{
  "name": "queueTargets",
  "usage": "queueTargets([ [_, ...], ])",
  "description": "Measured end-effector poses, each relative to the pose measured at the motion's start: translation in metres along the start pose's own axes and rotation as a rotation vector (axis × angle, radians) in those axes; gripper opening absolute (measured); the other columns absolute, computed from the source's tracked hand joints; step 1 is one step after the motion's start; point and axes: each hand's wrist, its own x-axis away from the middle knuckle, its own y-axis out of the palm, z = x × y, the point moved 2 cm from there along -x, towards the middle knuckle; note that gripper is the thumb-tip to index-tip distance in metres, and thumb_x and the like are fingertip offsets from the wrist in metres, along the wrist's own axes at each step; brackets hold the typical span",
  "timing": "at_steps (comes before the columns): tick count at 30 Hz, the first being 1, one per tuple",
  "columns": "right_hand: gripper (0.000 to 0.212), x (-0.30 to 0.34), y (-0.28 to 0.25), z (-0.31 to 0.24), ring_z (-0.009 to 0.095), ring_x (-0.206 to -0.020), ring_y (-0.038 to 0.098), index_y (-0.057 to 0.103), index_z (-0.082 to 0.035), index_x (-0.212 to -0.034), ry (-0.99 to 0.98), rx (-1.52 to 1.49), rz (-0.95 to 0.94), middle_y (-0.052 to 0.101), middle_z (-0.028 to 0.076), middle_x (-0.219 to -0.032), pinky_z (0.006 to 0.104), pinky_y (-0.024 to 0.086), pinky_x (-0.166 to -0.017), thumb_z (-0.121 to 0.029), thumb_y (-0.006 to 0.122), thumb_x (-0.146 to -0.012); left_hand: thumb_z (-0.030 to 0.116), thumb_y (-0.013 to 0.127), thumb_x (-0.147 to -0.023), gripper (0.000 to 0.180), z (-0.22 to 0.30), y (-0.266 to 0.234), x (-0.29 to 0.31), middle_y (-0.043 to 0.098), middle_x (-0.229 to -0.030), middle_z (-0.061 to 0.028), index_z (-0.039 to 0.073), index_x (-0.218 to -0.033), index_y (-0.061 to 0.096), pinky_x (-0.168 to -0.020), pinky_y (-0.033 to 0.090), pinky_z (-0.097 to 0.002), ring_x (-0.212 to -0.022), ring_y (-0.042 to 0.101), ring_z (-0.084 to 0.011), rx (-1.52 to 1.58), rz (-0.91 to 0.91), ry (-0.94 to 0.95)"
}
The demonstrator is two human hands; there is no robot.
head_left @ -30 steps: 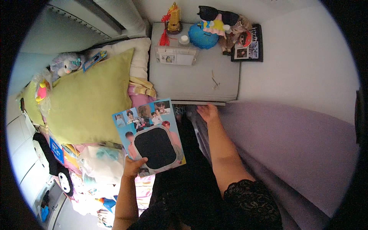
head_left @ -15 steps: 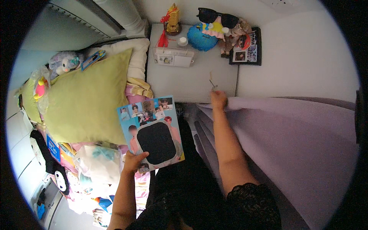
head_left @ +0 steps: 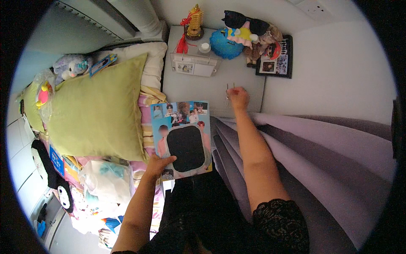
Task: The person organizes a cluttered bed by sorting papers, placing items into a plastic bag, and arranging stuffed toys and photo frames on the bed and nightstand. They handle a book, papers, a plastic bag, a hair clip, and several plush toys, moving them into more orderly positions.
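My left hand (head_left: 157, 165) grips the lower left corner of a flat blue sheet (head_left: 160, 113), its thumb lying on the front. Small photos of people line the sheet's upper part, and a black panel with rounded corners fills much of the rest. Over the front part of the grey bedside cabinet (head_left: 192, 95), my right hand (head_left: 240, 99) is closed with the fingers pinched. A small, thin, metallic-looking piece (head_left: 228, 94) hangs at its fingertips; its kind is too small to make out.
On the cabinet stand a golden pagoda ornament (head_left: 195, 26), a clear box (head_left: 193, 65), a blue round object (head_left: 226, 44), sunglasses (head_left: 245, 22) and a black-framed picture (head_left: 282, 59). A bed with a green pillow (head_left: 99, 108) lies left; a lilac curtain (head_left: 321, 165) hangs right.
My left hand has carried the sheet right and slightly up, turning it more upright. The right hand has moved a little farther over the cabinet with the thin piece.
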Motion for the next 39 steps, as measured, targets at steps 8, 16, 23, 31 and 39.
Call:
queueTargets([
  [8,0.038,-0.014,-0.010,-0.015,0.028,-0.075,0.063,0.062,-0.003,-0.085,-0.242,0.348,0.059,0.064,0.014,-0.080,0.0366,0.048,-0.070,-0.029,0.077,-0.061,0.012,0.077,-0.066,0.038,0.008,0.023,-0.041,0.064,-0.081,-0.0136,-0.008,-0.093,0.059,-0.057,0.052,-0.0322,-0.061,0.061,-0.0205,-0.111,-0.063,-0.108],
  [16,0.024,-0.019,0.013,0.002,0.028,-0.073,0.064,0.067,-0.005,-0.075,0.093,0.226,-0.104,0.065,0.013,-0.074,0.0359,0.049,-0.071,-0.019,0.075,-0.058,0.014,0.079,-0.064,0.042,-0.011,0.022,-0.065,0.062,-0.078,-0.0160,-0.009,-0.088,0.054,-0.050,0.051,-0.0353,-0.065,0.062,-0.0225,0.031,-0.053,-0.070],
  [23,0.021,-0.012,0.012,-0.020,0.028,-0.073,0.064,0.068,-0.005,-0.073,0.076,0.331,-0.163,0.066,0.014,-0.074,0.0364,0.050,-0.071,-0.021,0.071,-0.058,0.019,0.080,-0.063,0.052,-0.034,0.027,-0.109,0.061,-0.082,-0.0161,-0.009,-0.095,0.051,-0.052,0.051,-0.0355,-0.065,0.061,-0.0219,0.024,-0.025,-0.128],
  [31,0.018,-0.012,-0.004,0.010,0.025,-0.061,0.059,0.063,-0.004,-0.072,0.332,-0.361,-0.224,0.062,0.010,-0.067,0.0354,0.048,-0.062,-0.019,0.066,-0.061,0.011,0.078,-0.064,0.051,-0.014,0.033,-0.098,0.062,-0.087,-0.0176,-0.012,-0.100,0.050,-0.059,0.053,-0.0366,-0.070,0.063,-0.0251,0.135,-0.086,-0.015],
  [39,0.012,0.040,-0.048,-0.007,0.020,-0.056,0.051,0.052,-0.007,-0.071,0.632,-1.602,-0.504,0.052,0.008,-0.064,0.0307,0.045,-0.056,-0.016,0.057,-0.075,0.021,0.080,-0.063,0.045,-0.033,0.019,-0.100,0.062,-0.077,-0.0158,-0.012,-0.085,0.056,-0.051,0.051,-0.0348,-0.064,0.062,-0.0231,-0.002,-0.022,-0.092],
])
